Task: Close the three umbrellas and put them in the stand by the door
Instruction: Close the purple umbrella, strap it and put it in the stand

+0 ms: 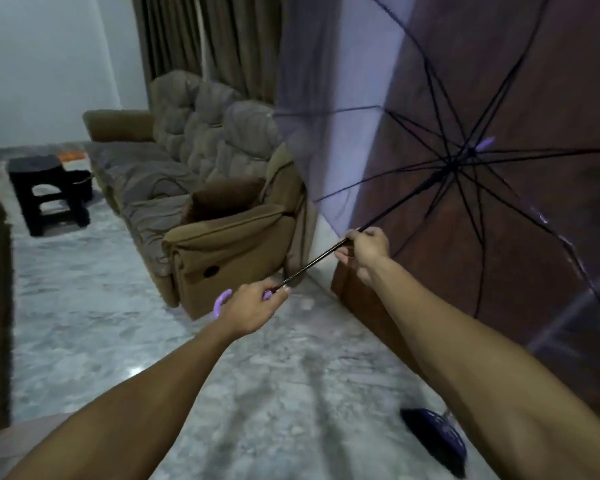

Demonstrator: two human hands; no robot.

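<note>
The translucent purple umbrella with thin black ribs (482,98) is open and held out in front of the person, tilted up to the right, its canopy spread across the wooden door and the wall behind it. The left hand (253,306) is wrapped around the curved lilac plastic handle (219,301), whose hook end shows past the knuckles, and the right hand (364,249) is curled around the slim black metal shaft (312,263) partway up, well below the hub where the ribs meet. The step in hand looks like closing this umbrella, and doing it well probably means keeping the handle steady with the left hand while the right reaches up the shaft to the runner near the hub, frees its catch and draws it straight down along the shaft so the ribs fold evenly. The brown padded recliner sofa (201,188) stands close on the left, so the canopy is best kept clear of it as it collapses. A dark blue umbrella (433,436) lies on the grey marble floor (118,323) near the right forearm; I cannot tell whether it is fully closed. No stand is in view.
</note>
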